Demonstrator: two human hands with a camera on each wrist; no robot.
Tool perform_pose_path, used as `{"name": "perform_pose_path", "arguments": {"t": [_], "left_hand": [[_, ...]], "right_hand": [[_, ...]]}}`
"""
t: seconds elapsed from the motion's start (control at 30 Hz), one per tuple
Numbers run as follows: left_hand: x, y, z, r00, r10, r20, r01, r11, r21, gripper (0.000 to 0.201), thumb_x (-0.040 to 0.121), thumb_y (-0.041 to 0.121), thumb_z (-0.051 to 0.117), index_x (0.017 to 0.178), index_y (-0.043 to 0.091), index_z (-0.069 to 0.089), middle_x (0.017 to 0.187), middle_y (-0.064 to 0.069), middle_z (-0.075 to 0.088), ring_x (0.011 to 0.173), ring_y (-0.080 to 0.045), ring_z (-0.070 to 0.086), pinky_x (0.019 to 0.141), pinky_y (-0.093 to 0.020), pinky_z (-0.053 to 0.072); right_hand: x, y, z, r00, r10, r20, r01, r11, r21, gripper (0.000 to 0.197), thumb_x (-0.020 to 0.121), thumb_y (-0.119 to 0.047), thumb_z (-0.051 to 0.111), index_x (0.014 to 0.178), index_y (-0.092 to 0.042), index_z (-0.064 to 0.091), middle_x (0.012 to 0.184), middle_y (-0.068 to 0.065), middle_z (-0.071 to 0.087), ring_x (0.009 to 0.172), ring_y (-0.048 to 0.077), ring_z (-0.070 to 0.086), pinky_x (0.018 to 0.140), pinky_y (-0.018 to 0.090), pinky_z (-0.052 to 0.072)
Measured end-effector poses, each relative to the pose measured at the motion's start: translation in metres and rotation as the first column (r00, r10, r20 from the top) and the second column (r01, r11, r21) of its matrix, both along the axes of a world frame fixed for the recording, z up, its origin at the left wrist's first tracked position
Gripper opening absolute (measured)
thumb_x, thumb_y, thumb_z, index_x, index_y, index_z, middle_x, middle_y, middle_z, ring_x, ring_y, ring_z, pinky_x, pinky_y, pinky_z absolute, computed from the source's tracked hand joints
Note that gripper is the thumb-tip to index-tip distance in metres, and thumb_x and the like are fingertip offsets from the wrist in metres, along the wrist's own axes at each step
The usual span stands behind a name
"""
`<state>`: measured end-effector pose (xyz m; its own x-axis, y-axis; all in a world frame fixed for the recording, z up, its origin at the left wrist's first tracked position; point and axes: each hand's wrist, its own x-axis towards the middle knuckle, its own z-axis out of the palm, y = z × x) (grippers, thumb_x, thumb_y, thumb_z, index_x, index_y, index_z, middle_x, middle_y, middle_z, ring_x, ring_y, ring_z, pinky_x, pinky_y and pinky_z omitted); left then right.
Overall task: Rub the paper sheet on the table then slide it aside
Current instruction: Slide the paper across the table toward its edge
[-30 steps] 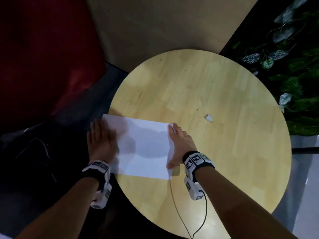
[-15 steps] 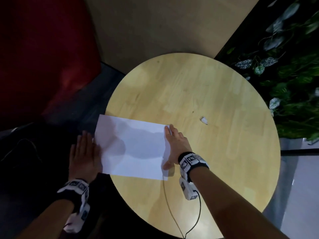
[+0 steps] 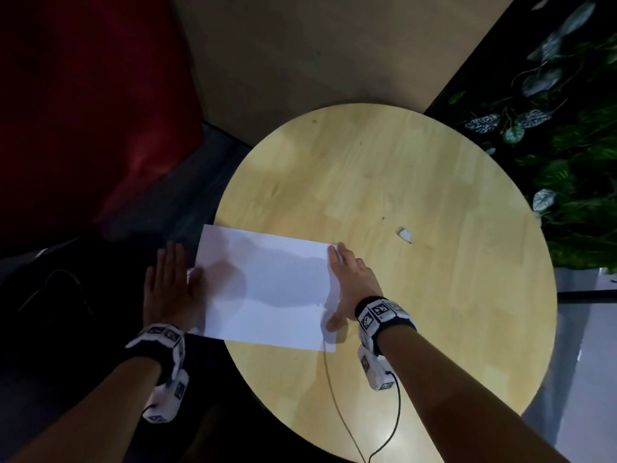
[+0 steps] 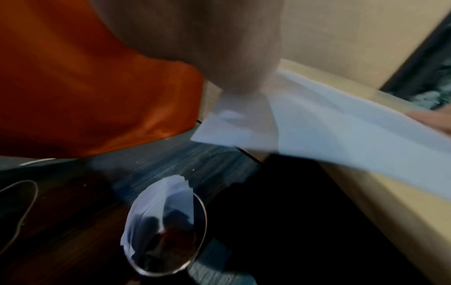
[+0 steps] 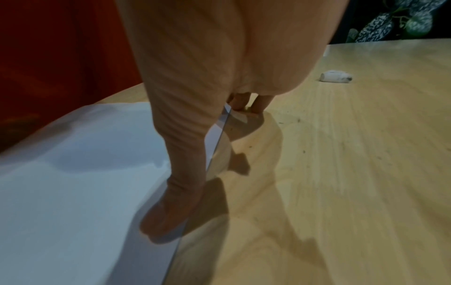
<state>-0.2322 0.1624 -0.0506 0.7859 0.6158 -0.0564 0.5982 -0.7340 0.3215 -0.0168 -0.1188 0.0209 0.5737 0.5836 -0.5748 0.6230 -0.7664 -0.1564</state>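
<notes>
A white paper sheet (image 3: 267, 289) lies on the left part of the round wooden table (image 3: 417, 182), and its left end hangs past the table's rim. My left hand (image 3: 170, 285) is flat with straight fingers at that overhanging left edge, the thumb just over the paper. My right hand (image 3: 350, 279) lies flat along the sheet's right edge. Its thumb (image 5: 171, 210) presses on the paper (image 5: 73, 183), and its fingertips (image 5: 244, 104) touch the table by the far right corner. The left wrist view is blurred and shows the palm (image 4: 219, 48) above the paper's corner (image 4: 234, 125).
A small white scrap (image 3: 404, 234) lies on the table to the right of the sheet. Green plants (image 3: 567, 162) stand right of the table, and a red seat (image 3: 83, 111) left. A thin cable (image 3: 337, 396) crosses the near table. A round bin (image 4: 165, 227) sits on the floor below.
My left hand slid left off the sheet, then came back to its left edge. The sheet has shifted a little left, further over the rim. The right hand stayed on the right edge.
</notes>
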Motion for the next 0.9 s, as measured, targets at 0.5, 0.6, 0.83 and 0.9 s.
{"name": "perform_pose_path", "arguments": {"t": [0.5, 0.6, 0.83, 0.9], "left_hand": [[0.035, -0.004, 0.008, 0.989, -0.150, 0.006, 0.150, 0.987, -0.061, 0.076, 0.104, 0.054, 0.011, 0.151, 0.002, 0.040, 0.153, -0.025, 0.044, 0.139, -0.041, 0.045, 0.110, -0.048, 0.035], [0.039, 0.004, 0.015, 0.998, -0.053, 0.022, 0.053, 0.998, -0.018, 0.070, 0.101, 0.038, 0.022, 0.154, -0.008, 0.029, 0.160, -0.028, 0.030, 0.147, -0.042, 0.032, 0.117, -0.054, 0.022], [0.109, -0.116, 0.002, 0.797, -0.601, 0.065, 0.602, 0.799, 0.001, 0.061, 0.108, 0.046, 0.025, 0.159, 0.014, 0.031, 0.168, -0.004, 0.024, 0.154, -0.021, 0.022, 0.123, -0.043, 0.019], [0.097, -0.088, -0.003, 0.865, -0.498, 0.055, 0.497, 0.867, 0.031, 0.061, 0.108, 0.044, 0.021, 0.157, 0.009, 0.036, 0.164, -0.010, 0.032, 0.150, -0.027, 0.034, 0.118, -0.046, 0.029]], "right_hand": [[0.000, -0.002, -0.003, 1.000, -0.020, -0.008, 0.020, 1.000, 0.019, 0.159, 0.035, -0.051, 0.092, 0.151, -0.024, -0.013, 0.159, -0.002, -0.013, 0.140, 0.026, 0.017, 0.112, 0.037, 0.028], [-0.001, -0.002, -0.003, 1.000, -0.011, 0.011, 0.011, 1.000, 0.012, 0.158, 0.036, -0.051, 0.092, 0.151, -0.022, -0.012, 0.159, 0.000, -0.011, 0.140, 0.026, 0.017, 0.111, 0.036, 0.029], [0.001, -0.003, -0.003, 1.000, -0.018, -0.009, 0.018, 1.000, 0.007, 0.160, 0.036, -0.053, 0.092, 0.151, -0.023, -0.014, 0.159, -0.003, -0.015, 0.141, 0.026, 0.017, 0.113, 0.038, 0.028], [0.000, -0.003, -0.004, 1.000, -0.019, -0.017, 0.019, 1.000, 0.014, 0.159, 0.035, -0.052, 0.092, 0.151, -0.024, -0.014, 0.158, -0.003, -0.015, 0.140, 0.026, 0.017, 0.112, 0.038, 0.028]]}}
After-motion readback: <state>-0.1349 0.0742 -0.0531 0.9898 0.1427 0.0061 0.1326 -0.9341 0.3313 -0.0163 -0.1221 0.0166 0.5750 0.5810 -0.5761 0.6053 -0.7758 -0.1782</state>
